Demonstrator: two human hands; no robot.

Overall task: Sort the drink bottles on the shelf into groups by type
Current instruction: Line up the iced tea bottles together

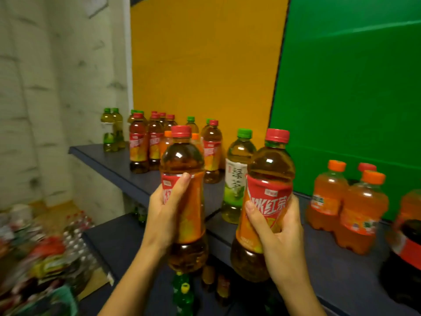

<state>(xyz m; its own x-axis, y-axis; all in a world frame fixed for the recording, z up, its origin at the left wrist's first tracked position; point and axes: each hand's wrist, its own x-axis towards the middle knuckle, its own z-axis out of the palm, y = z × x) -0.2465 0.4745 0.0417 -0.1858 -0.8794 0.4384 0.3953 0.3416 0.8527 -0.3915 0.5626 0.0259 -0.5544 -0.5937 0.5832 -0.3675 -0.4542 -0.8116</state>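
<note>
Red caps on both: our left hand grip clamps the left tea bottle, right hand clamps the right tea bottle (冰红茶), held before the shelf near a 绿茶 bottle.

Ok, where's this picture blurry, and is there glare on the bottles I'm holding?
Head view: the lower-left clutter and the dark bottle at far right are smeared; the left-held bottle and right-held bottle look sharper, each with small white glints.
</note>
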